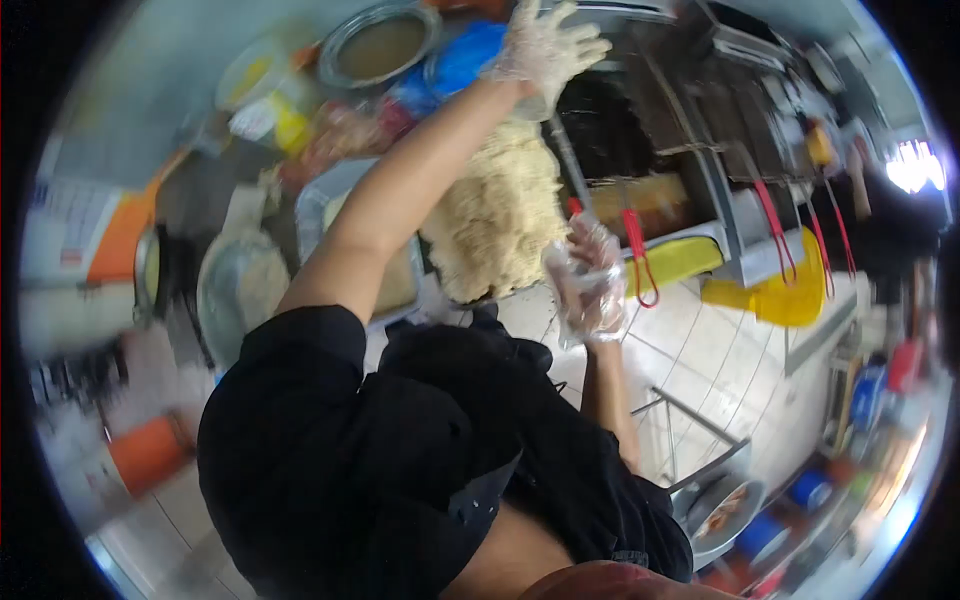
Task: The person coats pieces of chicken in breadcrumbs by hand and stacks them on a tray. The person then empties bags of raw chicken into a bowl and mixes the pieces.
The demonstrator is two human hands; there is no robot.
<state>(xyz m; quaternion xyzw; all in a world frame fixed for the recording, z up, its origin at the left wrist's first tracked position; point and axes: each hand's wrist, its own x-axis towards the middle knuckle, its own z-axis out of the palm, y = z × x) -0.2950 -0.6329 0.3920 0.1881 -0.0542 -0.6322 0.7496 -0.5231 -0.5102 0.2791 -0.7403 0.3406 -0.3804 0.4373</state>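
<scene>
- As you look down, the pale heap point(500, 225) lies in front of you, between your two hands.
- Its long axis seems to run mostly from near to far, away from your body.
- Your left hand point(545, 50) is beyond its far end, so from these fingers the heap lies back toward you. They are spread wide and hold nothing that can be seen.
- Your left forearm passes across the heap's left side in this view.
- Your right hand point(588, 285) is just beside the near right edge, so from it the heap lies to the left. I judge this hand the nearer one.
- The right fingers are blurred inside the glove; I cannot tell how far they open, whether they hold something, or whether they touch the heap.
- To the right of this hand hangs a red handle point(633, 230).
</scene>
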